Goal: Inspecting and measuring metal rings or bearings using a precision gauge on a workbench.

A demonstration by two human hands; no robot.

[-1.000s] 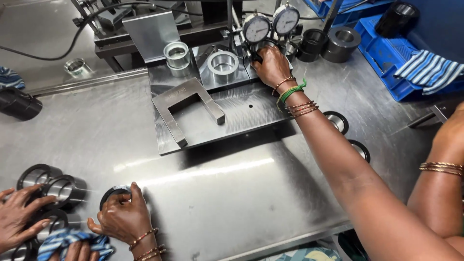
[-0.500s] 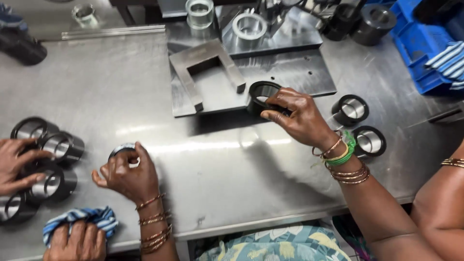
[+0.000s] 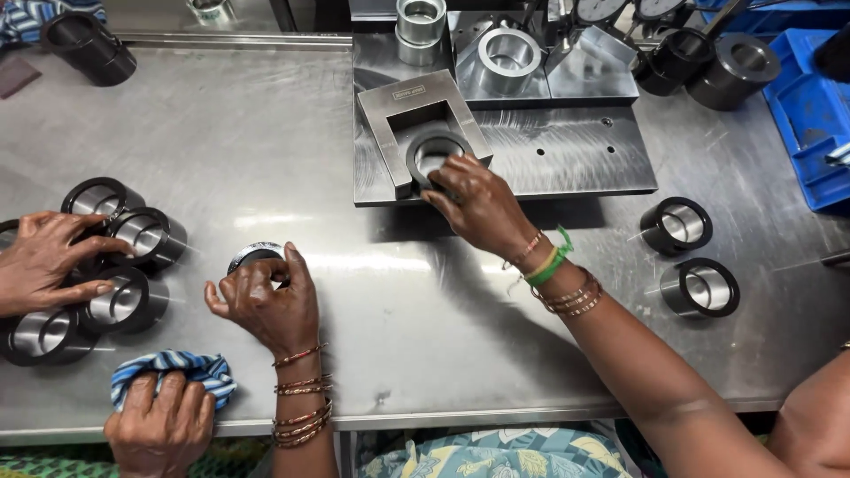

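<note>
Your right hand (image 3: 478, 205) reaches toward the far edge of the steel table (image 3: 266, 133), fingers curled down on a dark metal ring (image 3: 436, 152) that sits in the mouth of the U-shaped steel block (image 3: 416, 111) on the flat gauge plate (image 3: 567, 155). The ring lies with its bore pointing up, just beyond your fingertips and between the block's two legs; the legs close it in left and right, and the open side faces you.

Your left hand (image 3: 264, 301) rests near the front edge, closed over a second ring (image 3: 255, 255) with a bright rim, which shows just past your knuckles. That hand is well apart from the block, so the right is much the nearer one.

Beyond the block stand a large bright ring (image 3: 507, 55) and a small stack of rings (image 3: 421, 26), with dial gauges at the far edge. Two more dark rings (image 3: 691, 257) stand near the right edge, clear of your forearm. At the left edge another person's hand (image 3: 40, 261) lies on a cluster of rings (image 3: 115, 257), and at the front edge another hand (image 3: 159, 425) grips a striped cloth (image 3: 181, 367).
</note>
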